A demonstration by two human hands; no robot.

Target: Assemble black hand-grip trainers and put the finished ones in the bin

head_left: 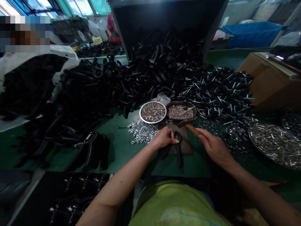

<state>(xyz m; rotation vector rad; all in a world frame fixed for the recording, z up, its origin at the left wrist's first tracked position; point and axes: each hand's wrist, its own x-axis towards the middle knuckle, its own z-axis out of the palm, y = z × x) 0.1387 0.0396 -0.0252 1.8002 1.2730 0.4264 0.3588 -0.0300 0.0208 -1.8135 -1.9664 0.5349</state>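
Observation:
My left hand is closed on the curved upper end of a black part, whose straight end points toward me. That part lies over a dark square plate on the green table. My right hand grips the wooden handle of a hammer, its head raised just above the plate's far edge. Beyond the plate are a round metal bowl of small pins and a dark pan of small rivets. Small metal rings lie loose left of my left hand.
Black curved parts are heaped across the back and left. Black pieces with metal bolts pile up at the right, before a cardboard box. A large tray of metal pins stands far right. Assembled black parts lie near the left front edge.

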